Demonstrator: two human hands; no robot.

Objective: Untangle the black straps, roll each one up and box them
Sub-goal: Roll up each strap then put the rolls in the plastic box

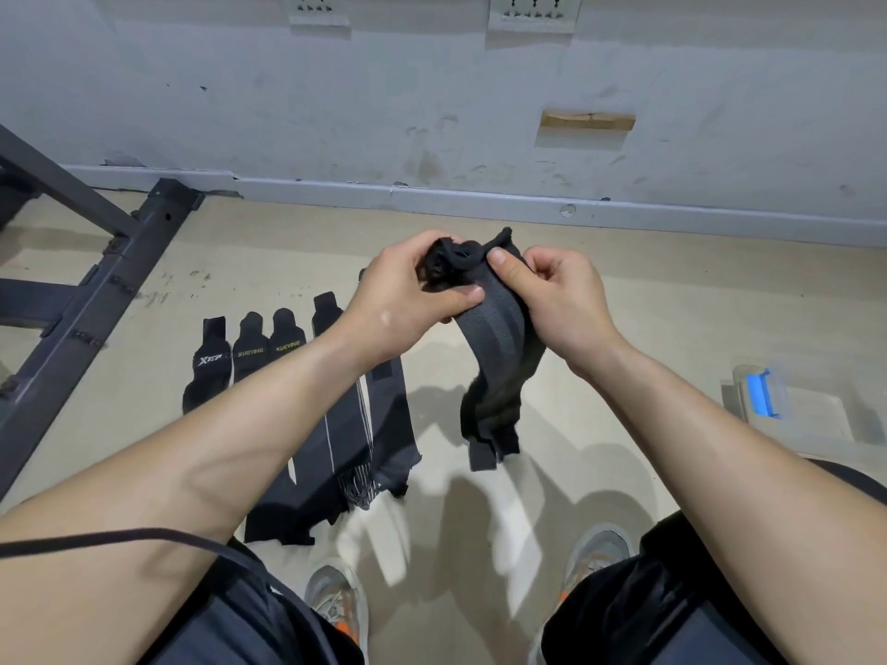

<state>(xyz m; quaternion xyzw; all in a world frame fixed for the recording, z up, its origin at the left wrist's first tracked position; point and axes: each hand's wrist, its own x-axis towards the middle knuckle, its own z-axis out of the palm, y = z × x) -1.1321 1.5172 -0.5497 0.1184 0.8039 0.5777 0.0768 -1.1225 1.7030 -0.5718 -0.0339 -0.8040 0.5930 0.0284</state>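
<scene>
Up at chest height over the floor (624,328), I've got one black strap (499,357) in both hands. My left hand (408,300) is curled round the bunched, tangled end, thumb pressed across the front of it. My right hand (552,300) pinches the same end from the other side, with the thumb on top of the band right next to the bunch. The strap's free end hangs down between my forearms, twisted and folded over on itself, and you can see the grey stripes running along it. Can't tell if the bottom tip touches the ground or just dangles.

Down on the left, a row of straps (345,434) lies flat on the floor, side by side. One short one says XTEP (209,362), two beside it say XUEYING (250,351), and the longer ones next to those have thin white lines and frayed ends near my left knee.

Off to the right there's a clear plastic box (816,415) with a blue latch (761,393), sitting well apart from the laid-out straps. A dark metal frame (96,290) runs along the left edge, and my grey shoes (338,602) with orange bits show at the bottom.
</scene>
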